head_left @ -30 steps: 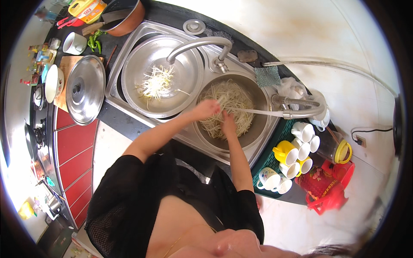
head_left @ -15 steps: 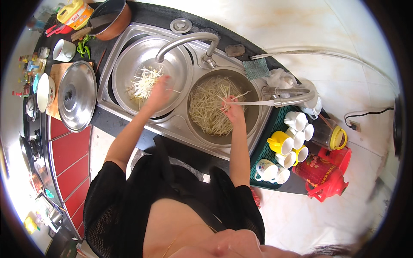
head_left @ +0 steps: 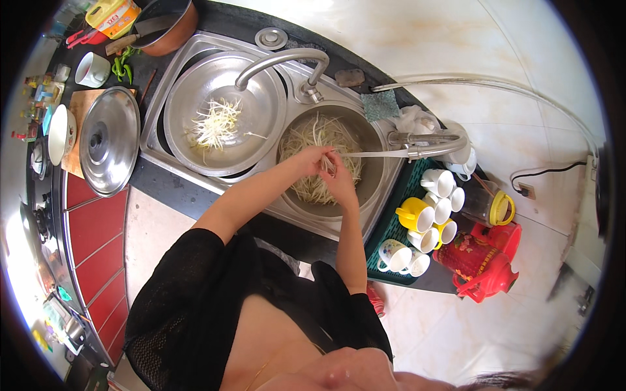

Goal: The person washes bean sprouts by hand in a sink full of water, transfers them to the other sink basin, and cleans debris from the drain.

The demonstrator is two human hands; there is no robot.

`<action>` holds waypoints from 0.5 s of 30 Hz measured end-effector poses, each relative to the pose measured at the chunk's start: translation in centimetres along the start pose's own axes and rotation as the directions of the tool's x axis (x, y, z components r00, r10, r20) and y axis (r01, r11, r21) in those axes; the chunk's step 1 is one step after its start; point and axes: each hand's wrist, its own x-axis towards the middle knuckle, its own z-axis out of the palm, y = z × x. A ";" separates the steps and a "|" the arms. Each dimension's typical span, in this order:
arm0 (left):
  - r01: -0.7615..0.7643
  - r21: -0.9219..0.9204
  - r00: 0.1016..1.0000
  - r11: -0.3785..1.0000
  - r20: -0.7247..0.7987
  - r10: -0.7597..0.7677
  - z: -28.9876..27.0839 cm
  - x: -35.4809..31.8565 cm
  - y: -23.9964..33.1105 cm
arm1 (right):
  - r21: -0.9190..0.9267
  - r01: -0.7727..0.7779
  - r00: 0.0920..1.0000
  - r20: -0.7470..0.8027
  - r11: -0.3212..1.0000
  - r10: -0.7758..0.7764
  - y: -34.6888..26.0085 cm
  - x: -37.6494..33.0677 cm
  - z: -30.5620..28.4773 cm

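Observation:
Over the right sink basin (head_left: 379, 140) my two hands meet above a mass of bean sprouts (head_left: 306, 189) lying in it. My right hand (head_left: 340, 184) is closed round a small bunch of sprouts. Against its fingertips, my left hand (head_left: 314, 160) pinches at the same bunch; its fingers partly hide what they hold. Water streams beside them from the faucet (head_left: 433, 152) on the right. A smaller heap of sprouts (head_left: 218, 124) rests in the wide metal bowl (head_left: 186, 85) set in the left basin, one strand lying apart.
A curved faucet (head_left: 280, 57) arches over the bowl. Right of the sink, a green tray (head_left: 391, 218) bears several mugs, beside a red thermos (head_left: 479, 264). On the left lie a metal lid (head_left: 111, 143), green peppers (head_left: 122, 65) and a brown pot (head_left: 176, 32) with a knife across it.
My left hand has moved from above the bowl's sprouts rightward to my right hand. The right hand has shifted slightly down and left. The view has moved a little.

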 end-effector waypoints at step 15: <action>-0.022 0.055 0.997 0.998 0.070 0.018 -0.7 -2.6 3.0 | 0.740 -0.126 0.959 -0.080 0.661 0.272 1.7 1.2 -2.5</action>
